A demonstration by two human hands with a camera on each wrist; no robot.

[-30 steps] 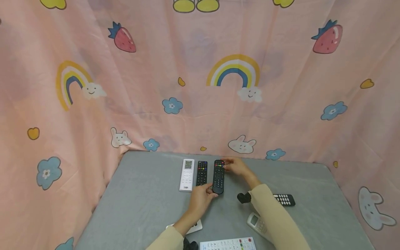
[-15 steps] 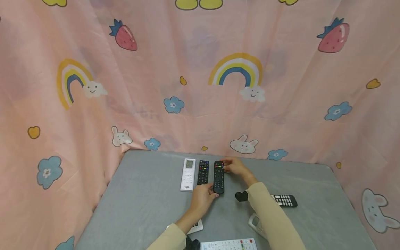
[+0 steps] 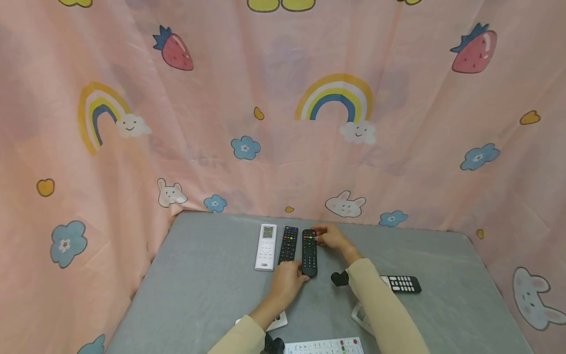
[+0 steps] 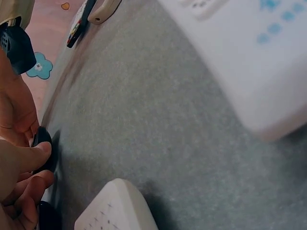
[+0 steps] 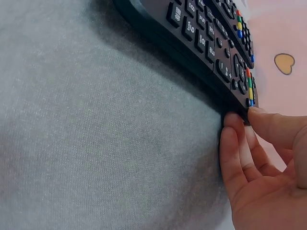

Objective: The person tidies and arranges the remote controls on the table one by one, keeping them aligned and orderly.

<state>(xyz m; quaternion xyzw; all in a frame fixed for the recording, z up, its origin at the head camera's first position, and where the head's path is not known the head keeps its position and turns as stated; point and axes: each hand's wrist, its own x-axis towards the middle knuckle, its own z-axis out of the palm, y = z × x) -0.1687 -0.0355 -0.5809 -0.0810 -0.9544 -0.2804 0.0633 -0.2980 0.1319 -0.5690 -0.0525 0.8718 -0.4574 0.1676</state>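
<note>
Lower centre: left hand (image 3: 286,281), right hand (image 3: 330,237) pinch opposite ends of black remote (image 3: 309,254); left fingers, crowding neighbouring remote (image 3: 289,243), could skew it.

Wears a left sleeve (image 3: 243,338) and a right sleeve (image 3: 384,305), both long, plain and of pale cream colour. Carries beside the left one a black wrist device (image 3: 275,345), and beside the right one a second black device (image 3: 340,279), rounded, in outline similar to a heart. Has on this second one, according to the left wrist view, also a patch of small dots.
</note>
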